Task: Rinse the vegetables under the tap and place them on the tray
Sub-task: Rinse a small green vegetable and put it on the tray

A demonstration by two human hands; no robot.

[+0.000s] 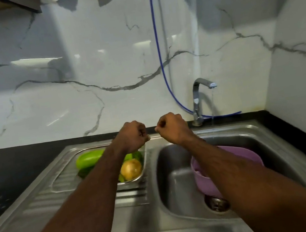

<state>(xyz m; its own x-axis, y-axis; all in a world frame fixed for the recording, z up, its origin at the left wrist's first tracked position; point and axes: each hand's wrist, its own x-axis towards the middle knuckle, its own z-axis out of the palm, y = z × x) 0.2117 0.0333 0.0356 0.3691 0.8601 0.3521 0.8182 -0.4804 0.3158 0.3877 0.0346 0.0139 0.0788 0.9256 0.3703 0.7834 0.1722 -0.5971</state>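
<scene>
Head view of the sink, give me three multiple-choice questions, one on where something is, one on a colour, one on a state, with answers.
1. Where does the onion lie?
A. in the steel tray on the drainboard
B. in the basin
C. on the black counter

2. What colour is the bowl in the basin?
A. green
B. purple
C. white

3. How are the two hands?
A. both flat on the drainboard
B. both fists, holding nothing visible
C. both gripping the tap

Answers:
1. A, the onion sits beside green vegetables inside the tray, left of the basin.
2. B, the bowl under the right forearm is purple.
3. B, the left hand and the right hand are raised over the sink's back rim with fingers curled, clear of the tap.
</scene>
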